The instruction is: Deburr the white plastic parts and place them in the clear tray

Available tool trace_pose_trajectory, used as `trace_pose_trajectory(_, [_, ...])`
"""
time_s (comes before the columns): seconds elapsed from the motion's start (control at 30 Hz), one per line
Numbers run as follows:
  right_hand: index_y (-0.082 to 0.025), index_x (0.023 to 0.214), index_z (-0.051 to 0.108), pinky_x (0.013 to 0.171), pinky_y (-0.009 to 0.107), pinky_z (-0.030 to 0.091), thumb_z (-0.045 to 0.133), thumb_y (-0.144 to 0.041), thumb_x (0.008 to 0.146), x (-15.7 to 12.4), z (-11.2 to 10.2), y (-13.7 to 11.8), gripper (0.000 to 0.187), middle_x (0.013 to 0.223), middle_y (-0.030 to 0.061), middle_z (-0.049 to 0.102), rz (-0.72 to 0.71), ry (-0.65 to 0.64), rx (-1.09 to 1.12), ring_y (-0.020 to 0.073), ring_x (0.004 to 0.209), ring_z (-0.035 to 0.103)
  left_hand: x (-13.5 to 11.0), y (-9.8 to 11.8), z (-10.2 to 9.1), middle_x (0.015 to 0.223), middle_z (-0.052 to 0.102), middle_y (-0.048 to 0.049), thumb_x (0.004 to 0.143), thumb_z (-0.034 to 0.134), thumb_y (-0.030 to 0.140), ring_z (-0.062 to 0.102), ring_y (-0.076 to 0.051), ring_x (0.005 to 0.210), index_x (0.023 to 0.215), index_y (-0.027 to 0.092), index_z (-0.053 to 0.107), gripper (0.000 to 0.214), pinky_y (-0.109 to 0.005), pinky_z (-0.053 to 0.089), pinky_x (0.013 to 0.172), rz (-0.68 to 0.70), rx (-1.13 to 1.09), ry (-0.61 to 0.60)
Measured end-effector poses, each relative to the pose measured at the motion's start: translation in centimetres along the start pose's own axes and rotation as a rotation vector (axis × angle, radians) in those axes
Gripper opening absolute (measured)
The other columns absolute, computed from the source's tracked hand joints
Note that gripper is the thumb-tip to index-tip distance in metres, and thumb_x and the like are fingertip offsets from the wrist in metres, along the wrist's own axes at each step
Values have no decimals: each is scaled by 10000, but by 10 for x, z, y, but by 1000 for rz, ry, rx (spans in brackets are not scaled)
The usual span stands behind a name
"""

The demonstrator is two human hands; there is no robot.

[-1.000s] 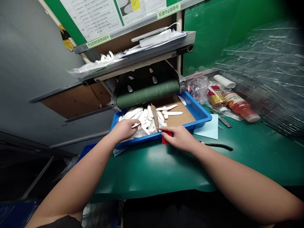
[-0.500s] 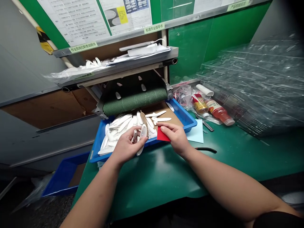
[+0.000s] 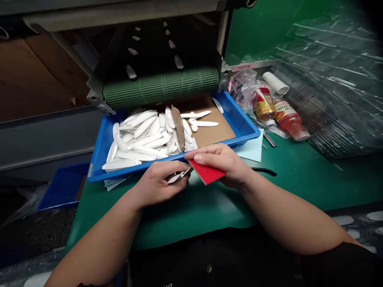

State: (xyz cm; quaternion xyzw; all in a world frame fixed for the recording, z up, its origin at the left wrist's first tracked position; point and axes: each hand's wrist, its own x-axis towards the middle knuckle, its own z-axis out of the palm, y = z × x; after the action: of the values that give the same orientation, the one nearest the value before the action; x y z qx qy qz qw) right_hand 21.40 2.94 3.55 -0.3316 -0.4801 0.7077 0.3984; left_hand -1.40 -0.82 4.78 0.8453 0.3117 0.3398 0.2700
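Note:
My left hand is in front of the blue tray's near rim, pinching a small white plastic piece between thumb and fingers. My right hand holds a flat red pad by its edge, with the pad's corner close to the white piece. A pile of long white plastic pieces fills the left side of the blue tray. An upright strip of brown cardboard leans among them, and a few more pieces lie on the cardboard liner.
Behind the tray runs a green ribbed belt roller, with several white pieces on the dark surface above it. Bottles and stacked clear plastic sheets stand to the right. Black pliers lie on the green table. A smaller blue bin sits lower left.
The view has tilted down. My left hand has come back from over the tray to in front of its rim with a white piece, and my right hand has raised the red pad towards it.

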Motion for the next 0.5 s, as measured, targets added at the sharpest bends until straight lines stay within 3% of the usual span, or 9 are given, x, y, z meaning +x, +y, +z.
trace_pose_trajectory(0.1, [-172,1058,839,474,232,396,844,-430,808,-2,0,-2,360,739,38,740,-39,193,-46,119,534,553,-2,-3,1,880,752,-34,906,689,56,685,-129,740,1172,184,713,297,-216,515,688,92,-52,14])
trace_pose_trajectory(0.17, [-171,1075,838,465,245,402,829,-465,812,-2,-1,-4,394,707,39,726,1,107,-68,126,515,540,-4,-4,0,865,734,-35,909,686,44,667,-126,729,1191,185,705,315,-220,507,688,121,-55,-2])
trace_pose_trajectory(0.23, [-167,1038,847,567,278,499,843,-457,794,-2,-2,-5,379,762,59,752,11,15,-158,172,632,636,-4,-5,0,827,703,-31,928,674,60,625,-122,692,1161,189,710,269,-230,485,666,139,-17,-26])
trace_pose_trajectory(0.37, [-197,1012,854,745,313,561,814,-412,823,-2,-4,-8,289,910,58,792,-190,252,-344,227,873,717,-6,-3,-2,793,680,-37,982,649,178,635,-161,694,1215,224,711,246,-277,479,659,110,54,-76])
trace_pose_trajectory(0.47, [-204,1049,854,735,346,575,792,-437,832,-4,-7,-11,325,888,56,791,-118,8,-366,261,862,731,-5,2,-6,794,690,-48,1020,595,266,640,-180,695,1092,251,748,170,-305,434,630,41,226,-147])
trace_pose_trajectory(0.5, [-197,1035,858,725,351,574,793,-409,827,-4,-7,-13,304,859,58,787,-109,-3,-436,266,841,731,-5,4,-7,784,691,-49,1033,568,297,636,-183,688,1040,257,756,192,-312,417,623,10,284,-165])
